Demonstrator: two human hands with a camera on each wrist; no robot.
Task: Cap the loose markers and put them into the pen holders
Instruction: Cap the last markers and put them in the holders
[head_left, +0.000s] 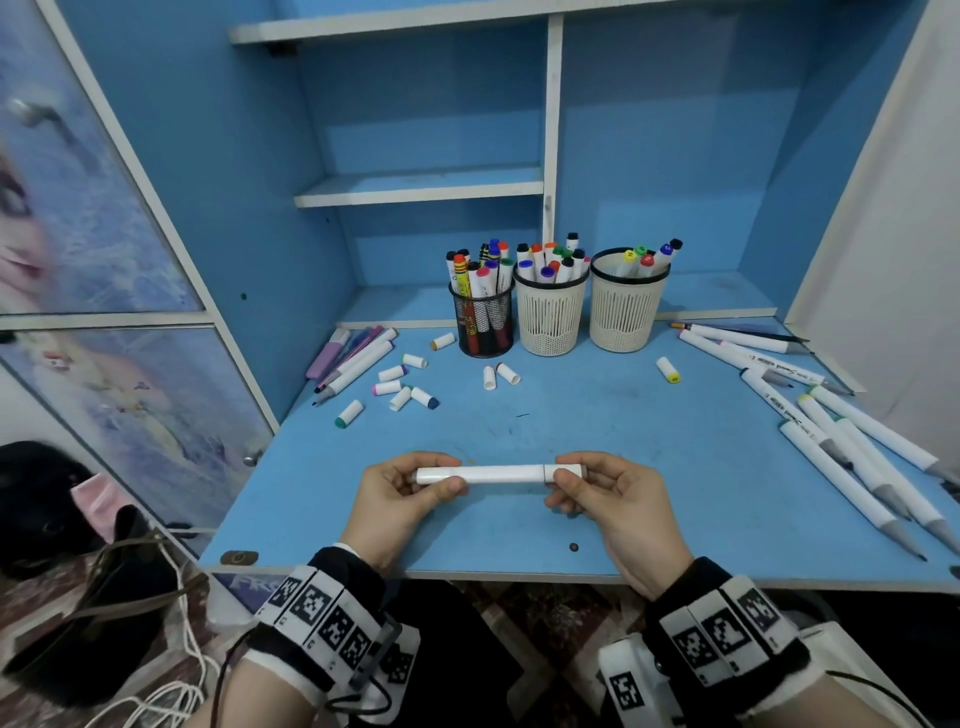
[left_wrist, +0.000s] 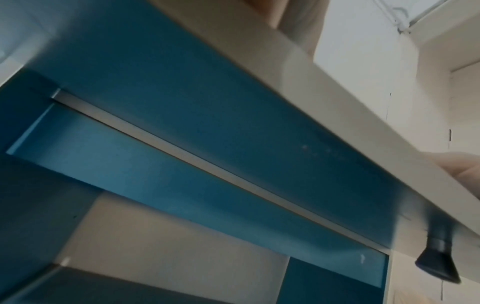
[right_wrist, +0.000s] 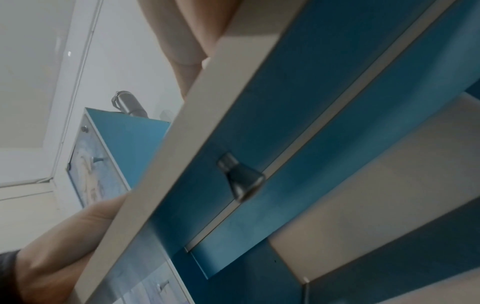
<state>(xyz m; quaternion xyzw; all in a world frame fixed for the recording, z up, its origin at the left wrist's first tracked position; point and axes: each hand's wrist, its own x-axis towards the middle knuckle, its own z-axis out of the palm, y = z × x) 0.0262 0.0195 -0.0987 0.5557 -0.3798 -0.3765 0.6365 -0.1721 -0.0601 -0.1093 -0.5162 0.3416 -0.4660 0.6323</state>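
Blue desk (head_left: 597, 415), marker-strewn, shelved alcove (head_left: 426, 187)

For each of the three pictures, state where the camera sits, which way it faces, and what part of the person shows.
Head: looks down at the desk; both hands grip a white marker.
Left wrist: below the desk edge, facing up; a fingertip shows.
Right wrist: also below, facing up; the other forearm shows.
Shared: both wrist views show the drawer knob.
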